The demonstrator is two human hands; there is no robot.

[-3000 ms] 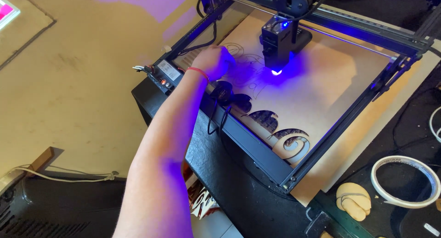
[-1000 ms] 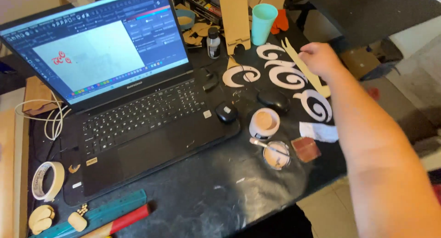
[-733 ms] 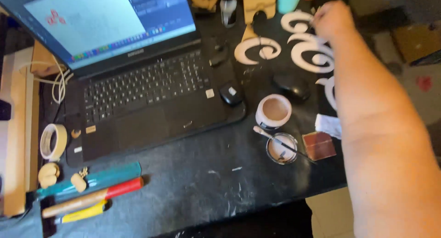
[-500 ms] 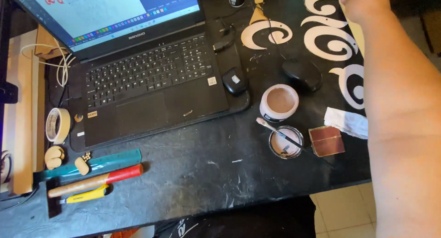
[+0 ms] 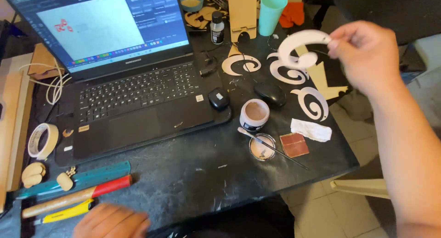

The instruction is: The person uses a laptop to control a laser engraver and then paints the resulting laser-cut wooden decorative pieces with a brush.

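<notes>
Hands: right (image 5: pixel 367 54) pinches a white swirl cutout (image 5: pixel 298 47) above the black desk (image 5: pixel 206 173); left (image 5: pixel 112 222) rests flat, holding nothing.

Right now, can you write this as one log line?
right hand: holds white swirl cutout above desk | left hand: rests at desk edge, empty

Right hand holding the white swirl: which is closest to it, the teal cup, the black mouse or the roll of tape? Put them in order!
From the right hand, in the head view:
1. Teal cup, at the desk's back edge, left of the hand.
2. Black mouse, lower left, mid-desk; nearly as close as the cup.
3. Roll of tape, far left, beyond the laptop.
</notes>
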